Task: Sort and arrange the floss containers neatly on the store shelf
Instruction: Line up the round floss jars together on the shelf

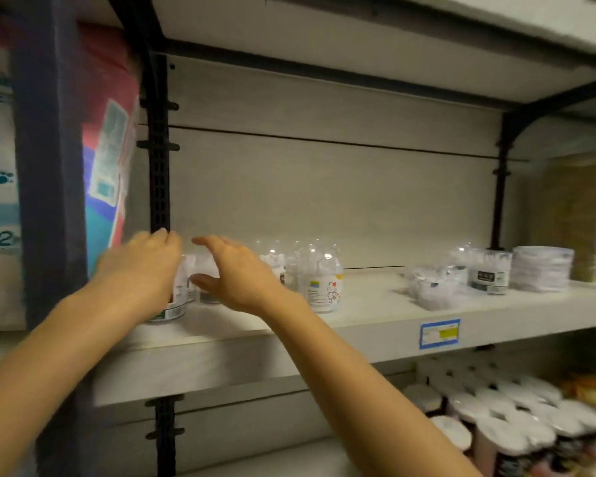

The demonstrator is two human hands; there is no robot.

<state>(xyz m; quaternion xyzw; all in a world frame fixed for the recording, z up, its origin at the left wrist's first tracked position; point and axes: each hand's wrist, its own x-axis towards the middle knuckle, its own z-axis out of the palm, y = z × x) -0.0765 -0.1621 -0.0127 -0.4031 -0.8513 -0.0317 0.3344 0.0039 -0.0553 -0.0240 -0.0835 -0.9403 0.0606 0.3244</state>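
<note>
forearms: two bare forearms rise from the bottom edge of the frame to the shelf (375,306) at mid-height.
left hand (141,266): left of centre, draped over a dark-banded floss container (167,309) at the shelf's left end, beside the black upright (159,166). the fingers bend over its top, but blur hides whether they clamp it, so i cannot tell.
right hand (233,273): just right of the left one, fingers straight with the thumb spread apart below them, holding nothing. it points at the small containers (206,268) between the two hands.
other floss: a clear-domed cluster (319,284) with cartoon labels stands just right of the right hand. well apart, at the right of the frame, are a dark-labelled tub (489,275), tumbled clear packs (430,287) and a white stack (541,268).
step in hand: probably squaring up the left-end group against the upright.
doing it well: use the left-hand container as the fixed corner. bring the right palm flat against the sides of the small containers and slide them left along the shelf, low down, so they stay upright. turn the labels to the front edge and keep like with like.
risk: the domed cluster sits close behind the right wrist, and a wide sweep could topple it.
progress: early, i judge, since the right-side items lie unsorted.
nearby: price tag (439,333) on the shelf lip, lidded jars (489,428) at lower right, bulky packs (0,173) at upper left.
</note>
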